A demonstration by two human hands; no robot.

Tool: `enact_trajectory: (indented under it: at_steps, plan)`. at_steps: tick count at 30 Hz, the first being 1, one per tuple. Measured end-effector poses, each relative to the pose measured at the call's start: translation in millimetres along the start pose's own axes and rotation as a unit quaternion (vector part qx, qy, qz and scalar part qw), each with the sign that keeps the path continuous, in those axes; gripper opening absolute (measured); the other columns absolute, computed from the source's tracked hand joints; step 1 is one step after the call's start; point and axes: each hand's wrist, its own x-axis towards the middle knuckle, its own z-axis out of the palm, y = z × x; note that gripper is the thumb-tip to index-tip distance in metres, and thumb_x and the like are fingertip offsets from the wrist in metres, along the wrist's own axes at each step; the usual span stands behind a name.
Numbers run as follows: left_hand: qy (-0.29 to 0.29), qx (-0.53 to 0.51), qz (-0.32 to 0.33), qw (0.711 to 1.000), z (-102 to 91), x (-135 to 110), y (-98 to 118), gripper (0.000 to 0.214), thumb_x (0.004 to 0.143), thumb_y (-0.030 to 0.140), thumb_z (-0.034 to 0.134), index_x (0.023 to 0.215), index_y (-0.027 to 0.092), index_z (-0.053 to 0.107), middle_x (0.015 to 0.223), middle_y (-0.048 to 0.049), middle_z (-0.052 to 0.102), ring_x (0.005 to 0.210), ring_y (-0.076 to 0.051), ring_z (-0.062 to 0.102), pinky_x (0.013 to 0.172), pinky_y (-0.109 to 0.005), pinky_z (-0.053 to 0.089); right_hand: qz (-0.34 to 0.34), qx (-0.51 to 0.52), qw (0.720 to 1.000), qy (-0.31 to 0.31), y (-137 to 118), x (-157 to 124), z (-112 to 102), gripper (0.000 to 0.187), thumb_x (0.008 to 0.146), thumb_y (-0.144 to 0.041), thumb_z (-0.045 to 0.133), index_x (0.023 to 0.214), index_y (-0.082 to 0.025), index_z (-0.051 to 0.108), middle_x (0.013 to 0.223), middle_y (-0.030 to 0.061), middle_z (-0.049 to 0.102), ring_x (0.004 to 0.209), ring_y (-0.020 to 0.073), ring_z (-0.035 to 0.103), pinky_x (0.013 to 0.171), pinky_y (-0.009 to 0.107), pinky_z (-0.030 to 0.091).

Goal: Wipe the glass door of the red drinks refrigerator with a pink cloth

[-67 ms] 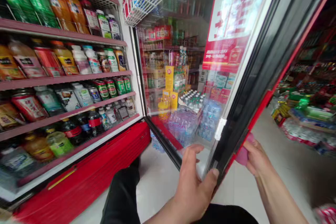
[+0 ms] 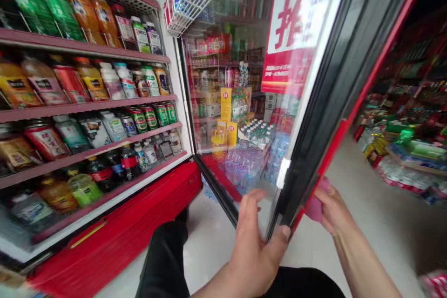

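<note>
A view from a head-worn camera, looking down at two bare hands on the open glass door [image 2: 244,102] of a shop drinks fridge. The door stands swung out toward the viewer, nearly edge-on, its long axis running upright and leaning off to the upper right in this view; its free edge faces the viewer and its hinge side lies back at the fridge.

The left hand [image 2: 254,242] grips the lower part of the door's edge. Its fingers [image 2: 249,205] are spread flat on the inner side of the glass and the thumb wraps round the dark edge strip, apparently to steady the door and hold it open.

The right hand [image 2: 333,212] is on the outer, red-trimmed side of the same edge. Its fingers are curled shut round a small pink cloth [image 2: 314,207], pressed against the door frame [image 2: 335,139], as one would hold it to wipe.

A red and white sign [image 2: 289,42] is stuck high on the glass. To the left, the fridge shelves [image 2: 87,102] hold rows of bottles and cans, with a red base panel [image 2: 139,223] below. Packs of bottled water [image 2: 244,163] show through the glass. The person's dark trouser leg [image 2: 164,256] and the pale floor [image 2: 377,223] are at the bottom.
</note>
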Motion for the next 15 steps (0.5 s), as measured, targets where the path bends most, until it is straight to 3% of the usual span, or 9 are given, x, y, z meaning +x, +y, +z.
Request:
enact_trajectory:
  at_steps: [4, 7, 9, 12, 15]
  plan:
    - [0.04, 0.077, 0.057, 0.995, -24.1, -19.0, 22.8, 0.074, 0.101, 0.035, 0.067, 0.164, 0.036, 0.028, 0.165, -0.0136, 0.041, 0.157, -0.033, 0.043, 0.128, -0.057, 0.042, 0.013, 0.005, 0.998, -0.062, 16.7, -35.5, 39.9, 0.047, 0.063, -0.045, 0.106, 0.094, -0.021, 0.081, 0.084, 0.0059, 0.081, 0.068, 0.0216, 0.075, 0.065, 0.027, 0.062]
    - [0.078, 0.09, 0.022, 0.993, -37.6, -35.6, 34.8, 0.087, 0.099, 0.04, 0.071, 0.168, 0.029, 0.02, 0.164, -0.0193, 0.042, 0.154, -0.036, 0.049, 0.126, -0.057, 0.046, 0.011, 0.002, 0.991, -0.131, 34.9, -61.6, 67.6, 0.044, 0.077, -0.049, 0.098, 0.104, -0.02, 0.079, 0.095, 0.0083, 0.082, 0.083, 0.025, 0.078, 0.077, 0.031, 0.064]
    - [0.14, 0.074, -0.016, 0.987, -44.0, -45.9, 41.8, 0.094, 0.096, 0.048, 0.073, 0.169, 0.025, 0.017, 0.159, -0.0216, 0.047, 0.143, -0.036, 0.059, 0.119, -0.055, 0.054, 0.003, 0.002, 0.982, -0.188, 45.3, -77.9, 86.1, 0.046, 0.082, -0.051, 0.094, 0.113, -0.02, 0.078, 0.107, 0.0099, 0.082, 0.098, 0.0277, 0.079, 0.089, 0.036, 0.064]
    - [0.243, 0.078, -0.056, 0.965, -59.6, -58.4, 50.3, 0.089, 0.091, 0.058, 0.075, 0.161, 0.025, 0.029, 0.142, -0.0159, 0.058, 0.124, -0.03, 0.068, 0.106, -0.048, 0.062, 0.002, -0.008, 0.969, -0.246, 56.1, -100.6, 116.3, 0.05, 0.087, -0.053, 0.09, 0.124, -0.021, 0.076, 0.12, 0.0108, 0.08, 0.113, 0.0302, 0.076, 0.102, 0.04, 0.06]
    - [0.291, 0.126, -0.081, 0.945, -90.5, -68.9, 53.4, 0.074, 0.089, 0.059, 0.076, 0.147, 0.028, 0.041, 0.124, -0.0093, 0.064, 0.107, -0.024, 0.07, 0.095, -0.039, 0.066, 0.005, -0.01, 0.961, -0.275, 64.6, -122.1, 148.4, 0.05, 0.09, -0.055, 0.087, 0.126, -0.021, 0.076, 0.123, 0.0117, 0.079, 0.115, 0.0309, 0.075, 0.107, 0.043, 0.058]
